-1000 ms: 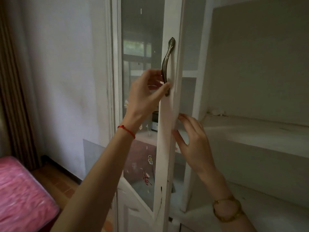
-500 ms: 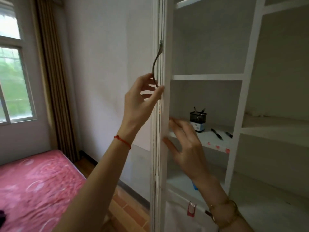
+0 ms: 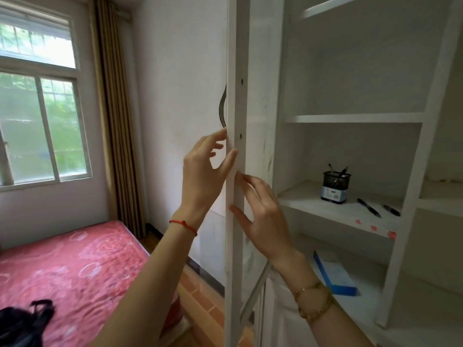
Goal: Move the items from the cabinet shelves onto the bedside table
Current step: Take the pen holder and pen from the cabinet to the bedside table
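The white cabinet door (image 3: 236,101) stands swung wide, edge-on to me, its dark metal handle (image 3: 222,108) on the far side. My left hand (image 3: 204,175) pinches the door's edge just below the handle. My right hand (image 3: 263,216) rests flat against the door's inner side, fingers spread. Inside the cabinet, a black mesh pen holder (image 3: 335,186) with pens stands on the middle shelf (image 3: 313,204). Two black pens (image 3: 369,207) lie beside it. A blue box (image 3: 334,274) lies on the lower shelf.
A bed with a pink patterned mattress (image 3: 75,266) is at lower left, with a black object (image 3: 22,321) on it. A window (image 3: 37,108) and tan curtain (image 3: 117,116) are at the left wall. Brick-coloured floor tiles show beside the cabinet.
The door has swung open from nearly shut to wide, revealing the pen holder, pens and blue box. My view has turned left toward the bed and window. Both hands stayed on the door.
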